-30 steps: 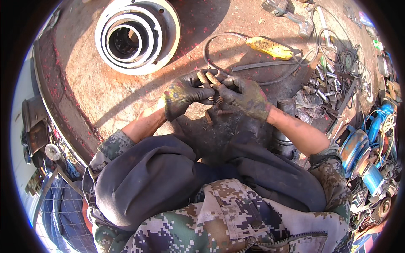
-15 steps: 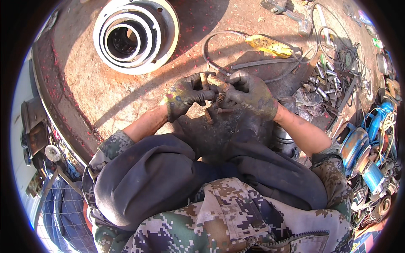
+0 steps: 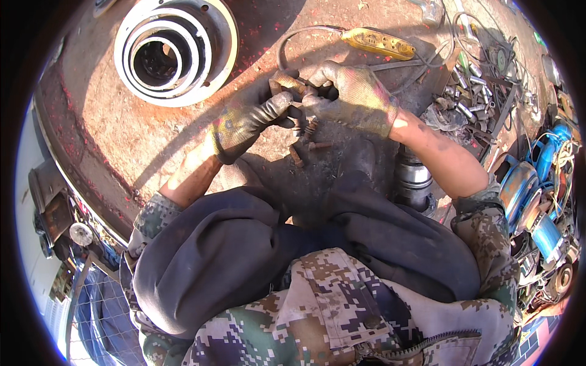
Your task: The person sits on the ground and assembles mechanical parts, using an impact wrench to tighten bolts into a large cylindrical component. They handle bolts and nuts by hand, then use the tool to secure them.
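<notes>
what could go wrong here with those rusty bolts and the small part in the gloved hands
The small brass-coloured part, pinched between left hand and right hand, might slip from the grimy gloves. The rusty bolts lie loose on the dark lap below and could roll off. The black cable loops close behind and may snag.

Both forearms come up from the lower edge, bare below rolled camouflage sleeves, and converge ahead of the knees. Left hand (image 3: 250,119) in a dirty glove, palm turned inward, fingers curled, thumb and forefinger pinched at the tips. Right hand (image 3: 354,97), gloved too, back facing up, fingers bent down and closed toward the left fingertips. The two hands touch at the fingertips. Wrists slightly flexed.
</notes>
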Motion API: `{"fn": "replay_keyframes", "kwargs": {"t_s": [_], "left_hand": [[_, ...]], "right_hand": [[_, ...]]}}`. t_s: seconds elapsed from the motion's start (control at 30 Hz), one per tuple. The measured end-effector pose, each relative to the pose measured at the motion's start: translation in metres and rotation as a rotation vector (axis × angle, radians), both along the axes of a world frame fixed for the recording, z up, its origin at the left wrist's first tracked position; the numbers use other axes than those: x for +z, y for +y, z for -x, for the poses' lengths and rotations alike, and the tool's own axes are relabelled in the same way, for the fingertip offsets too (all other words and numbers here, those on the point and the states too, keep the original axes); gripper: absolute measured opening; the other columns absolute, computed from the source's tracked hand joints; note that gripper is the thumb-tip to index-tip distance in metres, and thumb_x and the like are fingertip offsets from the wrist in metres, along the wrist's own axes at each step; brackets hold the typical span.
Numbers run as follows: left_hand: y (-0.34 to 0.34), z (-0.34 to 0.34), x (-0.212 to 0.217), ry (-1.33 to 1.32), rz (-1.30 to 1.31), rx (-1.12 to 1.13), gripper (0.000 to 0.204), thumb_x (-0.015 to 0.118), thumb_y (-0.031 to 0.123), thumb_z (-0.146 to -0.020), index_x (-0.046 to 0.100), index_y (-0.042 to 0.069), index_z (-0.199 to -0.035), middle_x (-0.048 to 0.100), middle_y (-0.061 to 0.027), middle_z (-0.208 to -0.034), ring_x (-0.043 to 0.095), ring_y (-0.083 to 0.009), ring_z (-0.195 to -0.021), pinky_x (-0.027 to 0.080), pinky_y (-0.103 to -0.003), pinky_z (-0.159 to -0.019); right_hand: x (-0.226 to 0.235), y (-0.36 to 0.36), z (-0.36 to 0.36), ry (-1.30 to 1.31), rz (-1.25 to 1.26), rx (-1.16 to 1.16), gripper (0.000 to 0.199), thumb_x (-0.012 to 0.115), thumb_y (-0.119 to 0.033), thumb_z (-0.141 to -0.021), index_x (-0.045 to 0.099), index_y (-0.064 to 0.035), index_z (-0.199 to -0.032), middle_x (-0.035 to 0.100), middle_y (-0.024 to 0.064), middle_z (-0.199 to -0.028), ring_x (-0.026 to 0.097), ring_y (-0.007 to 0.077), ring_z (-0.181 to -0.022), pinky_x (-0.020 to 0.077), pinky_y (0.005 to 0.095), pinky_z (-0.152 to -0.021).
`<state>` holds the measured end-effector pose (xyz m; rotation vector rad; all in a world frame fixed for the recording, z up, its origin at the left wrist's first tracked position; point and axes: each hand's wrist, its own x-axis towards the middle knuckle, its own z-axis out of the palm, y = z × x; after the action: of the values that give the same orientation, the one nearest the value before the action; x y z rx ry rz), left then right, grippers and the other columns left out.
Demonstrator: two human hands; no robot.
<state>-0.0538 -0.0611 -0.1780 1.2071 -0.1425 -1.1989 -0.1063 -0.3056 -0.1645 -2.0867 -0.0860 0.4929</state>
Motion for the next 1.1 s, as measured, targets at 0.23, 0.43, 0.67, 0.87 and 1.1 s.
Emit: {"fn": "replay_keyframes", "kwargs": {"t_s": [0.23,0.43,0.67,0.87,1.1], "left_hand": [[0.020,0.006,-0.040,0.397,0.108,0.346,0.018,0.060,0.019,-0.104,0.062,0.005,-0.114,0.059,-0.0034,-0.098,0.062,-0.0177,-0.098,0.052,-0.037,-0.089],[0.036,0.028,-0.062,0.440,-0.262,0.411,0.025,0.056,0.011,-0.103,0.054,0.005,-0.128,0.055,-0.0027,-0.086,0.051,-0.0088,-0.071,0.042,-0.024,-0.058],[0.055,0.069,-0.091,0.339,-0.479,0.050,0.039,0.059,0.041,-0.108,0.058,0.002,-0.108,0.044,0.0036,-0.059,0.041,-0.0088,-0.048,0.037,-0.028,-0.048],[0.070,0.084,-0.107,0.276,-0.666,-0.199,0.067,0.056,0.067,-0.100,0.064,0.001,-0.091,0.061,-0.0074,-0.074,0.063,-0.0201,-0.068,0.051,-0.034,-0.062],[0.060,0.078,-0.103,0.437,-0.500,-0.024,0.029,0.074,0.019,-0.098,0.064,0.000,-0.116,0.069,-0.0095,-0.094,0.069,-0.0195,-0.078,0.059,-0.034,-0.069]], "right_hand": [[-0.023,0.002,0.000,0.096,-0.276,-0.129,0.030,0.073,-0.027,-0.097,0.074,-0.0025,-0.112,0.076,0.0129,-0.101,0.074,0.0233,-0.094,0.0557,0.0345,-0.086],[-0.085,-0.016,0.037,0.113,0.278,0.221,0.025,0.067,-0.022,-0.095,0.073,-0.0049,-0.113,0.075,0.0191,-0.104,0.073,0.0375,-0.100,0.0568,0.0458,-0.087],[-0.136,-0.019,0.073,-0.037,0.487,0.435,0.024,0.064,-0.013,-0.088,0.072,-0.0037,-0.108,0.074,0.0227,-0.097,0.073,0.0418,-0.097,0.0573,0.0514,-0.084],[-0.113,-0.016,0.063,0.095,0.550,0.454,0.023,0.062,-0.011,-0.088,0.072,-0.0045,-0.107,0.074,0.0220,-0.099,0.073,0.0420,-0.096,0.0573,0.0516,-0.083],[-0.107,-0.015,0.064,0.094,0.563,0.446,0.023,0.062,-0.016,-0.091,0.073,-0.0075,-0.109,0.074,0.0201,-0.099,0.073,0.0406,-0.096,0.0573,0.0513,-0.083]]}}
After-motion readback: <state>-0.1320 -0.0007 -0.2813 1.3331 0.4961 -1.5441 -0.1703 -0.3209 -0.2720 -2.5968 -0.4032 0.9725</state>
